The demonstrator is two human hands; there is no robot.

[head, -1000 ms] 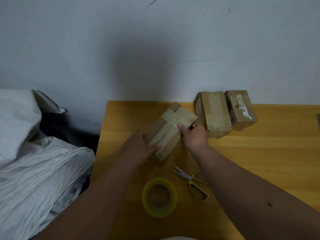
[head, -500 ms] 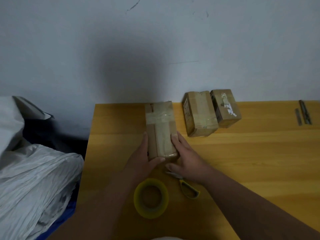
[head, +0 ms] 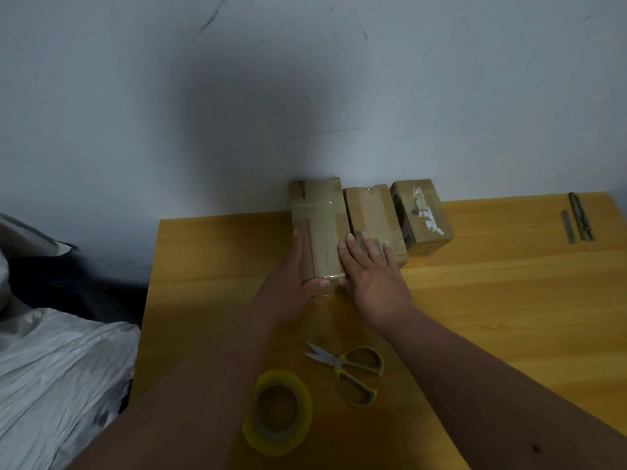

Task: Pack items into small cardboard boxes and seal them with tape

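- Against the wall at the back of the wooden table (head: 509, 300) stand three small cardboard boxes in a row, side by side.
- The leftmost taped box (head: 317, 228) bears a cross of clear tape on its top, and its right side lies right up against the middle box (head: 371, 215).
- The left hand (head: 288, 283) is cupped along the left side of the taped box, fingers running up the wall of the box and the thumb laid across its near end.
- The right hand (head: 373, 276) lies flat and spread, palm down: the first fingers rest on the near right edge of the taped box, the others on the top of the middle box.
- The right box (head: 422, 215) stands just beside the middle one and shows a torn white label on its top.
- Nearer the person, a roll of yellowish tape (head: 280, 412) lies flat on the table, between the two forearms.
- Yellow-handled scissors (head: 349, 371) lie just right of the roll, blades parted and pointing left.
- Two thin metal strips (head: 576, 220) lie at the far right of the table, well apart from the boxes.
- A heap of crumpled white plastic (head: 57, 385) sits left of the table.
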